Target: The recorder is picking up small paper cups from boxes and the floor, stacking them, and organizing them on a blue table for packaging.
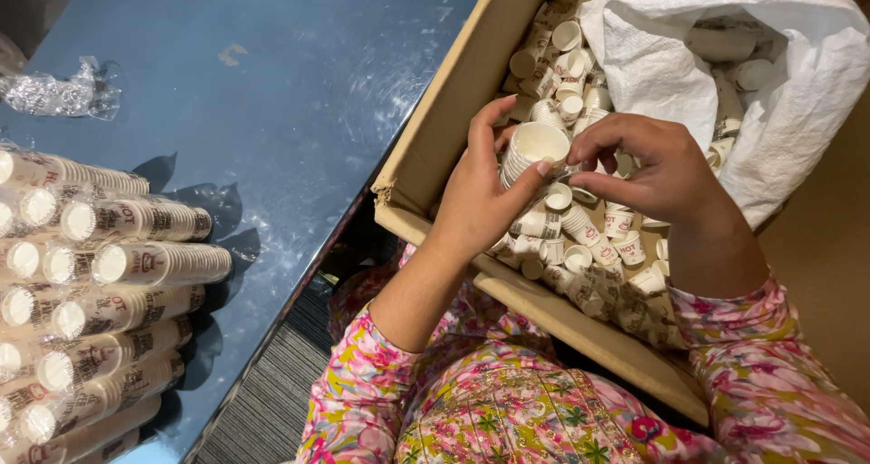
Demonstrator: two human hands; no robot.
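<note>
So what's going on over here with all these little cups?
A person in a flowered top is working over a cardboard box full of loose small paper cups. The left hand holds a short nested stack of cups, and the right hand pinches at its rim. A white bag lies in the box. On the blue table to the left lie wrapped sleeves of cups.
</note>
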